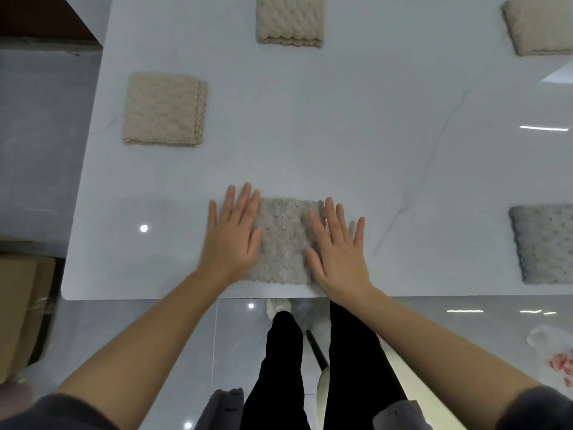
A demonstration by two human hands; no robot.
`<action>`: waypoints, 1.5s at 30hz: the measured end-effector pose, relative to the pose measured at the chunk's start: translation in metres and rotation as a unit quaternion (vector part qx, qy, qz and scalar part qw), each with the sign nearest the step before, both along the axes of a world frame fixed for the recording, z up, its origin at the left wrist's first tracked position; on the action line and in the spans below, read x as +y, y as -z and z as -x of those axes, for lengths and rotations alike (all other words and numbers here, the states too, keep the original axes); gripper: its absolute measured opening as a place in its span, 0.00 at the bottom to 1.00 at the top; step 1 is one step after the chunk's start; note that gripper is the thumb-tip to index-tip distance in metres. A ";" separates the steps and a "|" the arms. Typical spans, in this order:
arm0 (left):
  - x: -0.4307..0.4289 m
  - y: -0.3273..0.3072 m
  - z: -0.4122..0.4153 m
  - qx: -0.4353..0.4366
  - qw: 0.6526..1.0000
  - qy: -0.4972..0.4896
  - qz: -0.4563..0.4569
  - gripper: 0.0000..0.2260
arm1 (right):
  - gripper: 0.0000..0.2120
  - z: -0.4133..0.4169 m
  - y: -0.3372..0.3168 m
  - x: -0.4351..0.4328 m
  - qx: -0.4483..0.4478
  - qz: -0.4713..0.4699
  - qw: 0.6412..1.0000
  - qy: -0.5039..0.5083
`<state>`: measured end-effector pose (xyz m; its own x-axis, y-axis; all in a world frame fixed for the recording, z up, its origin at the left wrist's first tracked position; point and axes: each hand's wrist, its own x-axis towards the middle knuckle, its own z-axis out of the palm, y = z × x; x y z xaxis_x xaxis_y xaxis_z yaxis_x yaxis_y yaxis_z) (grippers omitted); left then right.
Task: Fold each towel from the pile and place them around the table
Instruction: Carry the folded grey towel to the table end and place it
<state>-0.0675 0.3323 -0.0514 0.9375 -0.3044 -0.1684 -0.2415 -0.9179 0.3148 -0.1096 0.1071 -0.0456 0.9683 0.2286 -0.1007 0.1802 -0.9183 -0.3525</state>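
Note:
A folded beige-grey towel point(283, 240) lies near the front edge of the white table point(341, 135). My left hand point(232, 234) lies flat on its left side with fingers straight and spread. My right hand point(336, 249) lies flat on its right side, fingers also straight. Other folded towels sit around the table: a beige one point(164, 110) at the left, a beige one point(290, 20) at the far middle, a beige one point(539, 24) at the far right, and a grey one point(542, 243) at the right edge of view.
The table's front edge runs just below my hands, with my legs and the glossy floor point(139, 336) beneath. A cardboard box point(21, 305) stands on the floor at the left. A white plastic bag point(555, 346) lies on the floor at the right.

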 end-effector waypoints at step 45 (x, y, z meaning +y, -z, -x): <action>-0.026 0.002 0.015 -0.042 0.997 0.050 -0.042 0.28 | 0.29 -0.020 0.012 0.040 -0.041 0.039 0.996 -0.074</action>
